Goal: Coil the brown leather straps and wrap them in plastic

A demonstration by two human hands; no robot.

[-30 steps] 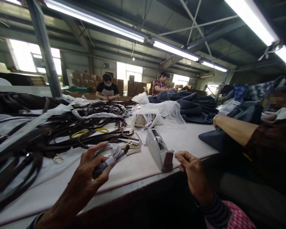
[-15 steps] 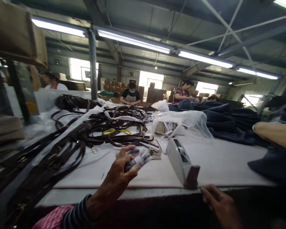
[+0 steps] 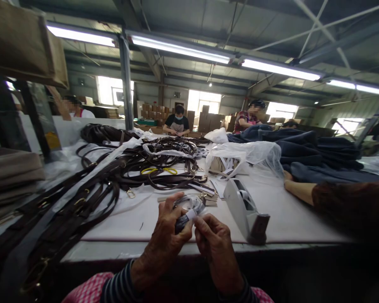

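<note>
My left hand (image 3: 169,229) is closed around a plastic-wrapped coiled strap (image 3: 191,213), dark and greyish with a pale band across it, held above the table's front edge. My right hand (image 3: 216,242) meets it from the right, thumb and forefinger pinched against the near side of the wrapping. Whatever those fingertips grip is too small to make out. Just right of my hands stands a grey tape dispenser (image 3: 244,212). Behind the bundle lie several flat beige strips (image 3: 211,200) with metal clasps.
Dark brown straps (image 3: 113,168) with metal fittings heap on the left of the white table (image 3: 120,227). Clear plastic (image 3: 255,153) covers beige pieces behind the dispenser. Dark blue fabric (image 3: 306,151) is piled at right, where a co-worker's arm (image 3: 298,187) reaches in. Other people work farther back.
My right hand has moved left from below the tape dispenser to the wrapped strap in my left hand. The co-worker's arm at right now reaches lower and farther onto the table.
</note>
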